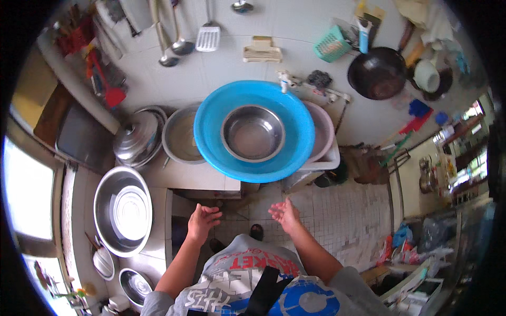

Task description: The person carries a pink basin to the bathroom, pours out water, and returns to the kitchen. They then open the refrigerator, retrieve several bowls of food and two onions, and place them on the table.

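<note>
My left hand (pixel 203 222) is raised over the floor with its fingers apart and nothing in it. Across from it, my right hand (pixel 285 215) is held up too, empty, fingers spread. Both are on the near side of a large blue plastic basin (pixel 209 148), not touching it. Inside that basin sits a round stainless steel bowl (pixel 253 133). A white tap (pixel 284 81) stands at the basin's far rim. Left of the basin, partly beneath its rim, is a grey metal basin (pixel 180 136); a pink basin (pixel 321 132) shows at its right.
A lidded metal pot (pixel 136 138) stands on the tiled counter (pixel 197 176). Nearer on the left are a big steel basin (pixel 123 213) and a smaller steel bowl (pixel 136 286). A dark wok (pixel 376 73) and a slotted turner (pixel 208 38) hang on the wall.
</note>
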